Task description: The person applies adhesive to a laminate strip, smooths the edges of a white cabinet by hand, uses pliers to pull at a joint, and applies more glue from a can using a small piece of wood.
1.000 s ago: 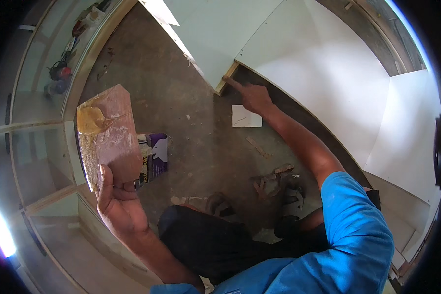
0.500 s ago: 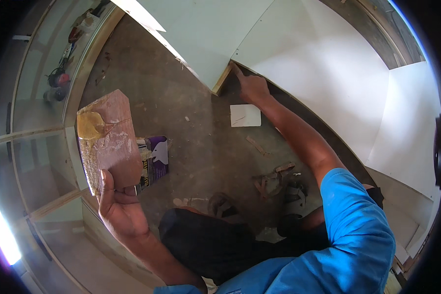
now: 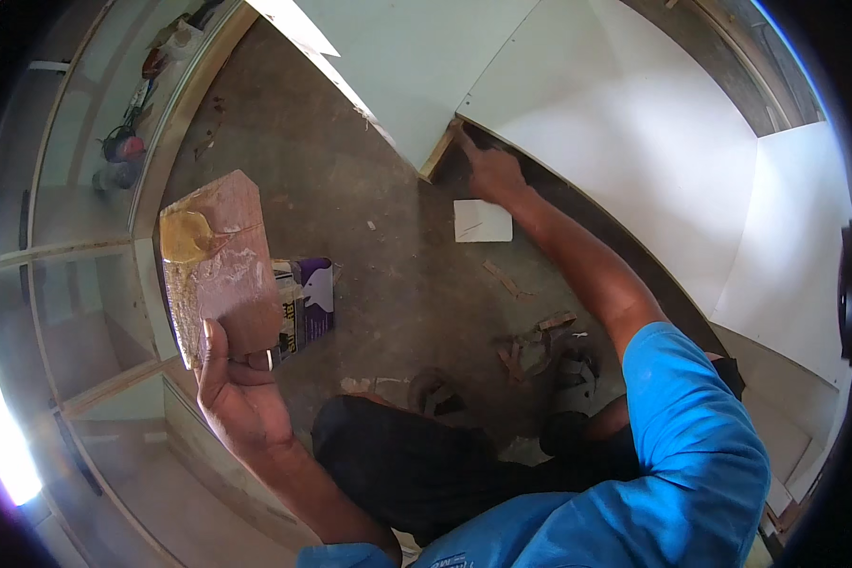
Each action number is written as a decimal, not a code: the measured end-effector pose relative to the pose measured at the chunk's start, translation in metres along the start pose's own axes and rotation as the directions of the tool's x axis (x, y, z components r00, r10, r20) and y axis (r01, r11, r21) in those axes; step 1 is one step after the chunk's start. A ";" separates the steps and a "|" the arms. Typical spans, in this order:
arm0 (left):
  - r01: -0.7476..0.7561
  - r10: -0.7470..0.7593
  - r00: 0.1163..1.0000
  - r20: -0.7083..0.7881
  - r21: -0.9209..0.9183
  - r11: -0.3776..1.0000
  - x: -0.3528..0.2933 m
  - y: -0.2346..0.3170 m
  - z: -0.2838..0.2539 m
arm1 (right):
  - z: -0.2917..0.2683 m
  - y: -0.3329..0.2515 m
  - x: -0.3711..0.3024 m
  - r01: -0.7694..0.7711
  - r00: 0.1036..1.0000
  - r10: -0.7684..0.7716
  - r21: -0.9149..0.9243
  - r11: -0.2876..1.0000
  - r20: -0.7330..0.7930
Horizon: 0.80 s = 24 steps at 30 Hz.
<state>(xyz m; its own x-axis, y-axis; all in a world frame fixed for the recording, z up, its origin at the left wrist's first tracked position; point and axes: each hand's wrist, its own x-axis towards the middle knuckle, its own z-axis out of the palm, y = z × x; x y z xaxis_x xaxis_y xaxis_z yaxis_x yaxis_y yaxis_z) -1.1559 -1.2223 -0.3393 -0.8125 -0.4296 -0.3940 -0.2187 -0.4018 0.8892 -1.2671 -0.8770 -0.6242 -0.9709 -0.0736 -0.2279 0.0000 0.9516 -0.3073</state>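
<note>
My left hand (image 3: 239, 390) holds up a small flat wooden board (image 3: 220, 260) with a blob of yellowish paste on its top left corner. My right hand (image 3: 490, 172) reaches far forward and presses against the dark edge of a white panel (image 3: 625, 142), near a wooden strip (image 3: 439, 150) at the panel's corner. Whether the right fingers hold anything there is hidden by the hand itself. A small white square piece (image 3: 483, 221) lies on the floor just below that hand.
A purple and white box (image 3: 308, 301) lies on the concrete floor (image 3: 350, 208) behind the board. Wood scraps (image 3: 535, 348) lie near my feet. Cabinet shelves (image 3: 76, 256) with tools and tins stand on the left. Another white panel (image 3: 398, 57) lies ahead.
My right hand has slid forward and up along the white panel's dark edge toward its corner. The left hand keeps the board in about the same place.
</note>
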 end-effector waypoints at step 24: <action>-0.002 0.003 1.000 -0.028 0.030 1.000 0.004 -0.005 0.009 | -0.001 -0.071 -0.036 0.084 0.995 -0.093 0.211 0.974 0.035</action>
<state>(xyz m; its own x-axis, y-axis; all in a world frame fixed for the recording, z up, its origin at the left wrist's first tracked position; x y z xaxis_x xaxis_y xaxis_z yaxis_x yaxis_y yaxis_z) -1.1625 -1.2152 -0.3430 -0.7976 -0.4536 -0.3977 -0.2330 -0.3765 0.8966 -1.2323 -0.9413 -0.5936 -0.9576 -0.1722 -0.2308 -0.0304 0.8574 -0.5137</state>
